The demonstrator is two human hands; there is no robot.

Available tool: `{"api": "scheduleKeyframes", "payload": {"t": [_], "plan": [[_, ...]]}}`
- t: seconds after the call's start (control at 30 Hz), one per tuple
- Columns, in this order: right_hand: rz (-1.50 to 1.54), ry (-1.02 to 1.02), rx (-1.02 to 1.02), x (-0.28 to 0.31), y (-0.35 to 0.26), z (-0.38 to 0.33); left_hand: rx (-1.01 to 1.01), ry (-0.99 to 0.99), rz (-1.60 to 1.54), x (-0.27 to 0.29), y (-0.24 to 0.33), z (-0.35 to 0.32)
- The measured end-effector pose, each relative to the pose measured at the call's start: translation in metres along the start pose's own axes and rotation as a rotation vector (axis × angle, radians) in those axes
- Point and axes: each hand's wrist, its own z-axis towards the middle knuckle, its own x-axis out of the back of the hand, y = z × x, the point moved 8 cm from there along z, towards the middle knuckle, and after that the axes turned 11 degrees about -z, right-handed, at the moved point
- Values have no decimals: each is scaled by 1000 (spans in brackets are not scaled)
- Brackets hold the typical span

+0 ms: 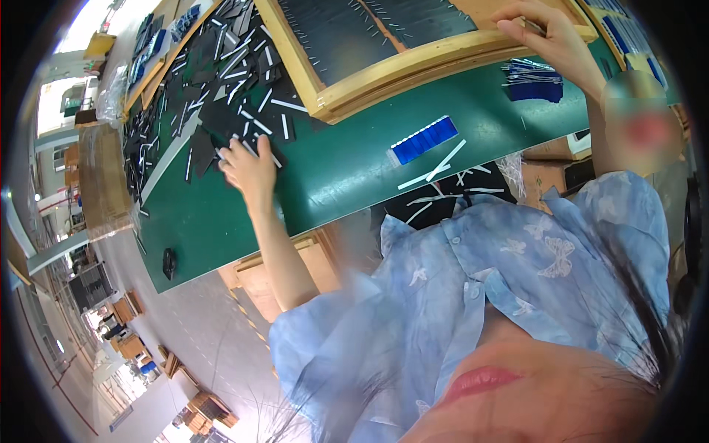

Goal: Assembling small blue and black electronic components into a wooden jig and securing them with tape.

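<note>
The left hand (249, 166) is resting, fingers curled, on the heap of black pieces and white strips (221, 88) — too many to count — apparently picking. Farther off, the right hand (550, 37) is pinching something small at the wooden frame (413, 70); placing it would need care. One blue stack (423, 139) is lying between.

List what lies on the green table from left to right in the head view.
Small black object → pile of black and white strips → left hand → wooden frame → blue stack → right hand.

Green table (221, 221), black and white strips (221, 81), wooden frame (413, 70), blue stack (423, 139)
</note>
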Motion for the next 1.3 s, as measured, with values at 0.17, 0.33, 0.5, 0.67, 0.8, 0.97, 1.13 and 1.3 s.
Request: {"api": "scheduleKeyframes", "payload": {"t": [0.17, 0.33, 0.5, 0.67, 0.8, 0.97, 1.13, 1.3], "plan": [[86, 1, 97, -9, -26, -5, -293, 47, -287, 7, 50, -45], [91, -46, 91, -20, -41, -8, -152, 130, -213, 27, 33, -79], [115, -72, 134, -23, -66, -9, -24, 214, -353, 39, 33, -80], [303, -206, 222, -57, -104, -16, -322, 244, -645, 75, 143, -103], [453, -313, 275, -70, -110, -13, -189, 21, -1146, 67, 177, -112], [551, -301, 206, -55, -89, -21, 281, -327, -1594, 42, 178, -108], [-102, 266, 553, -27, -108, -20, 314, -367, -1556, 32, 200, -104], [-333, 424, 908, -43, -126, -38, 282, -358, -1584, 19, 202, -103]]}}
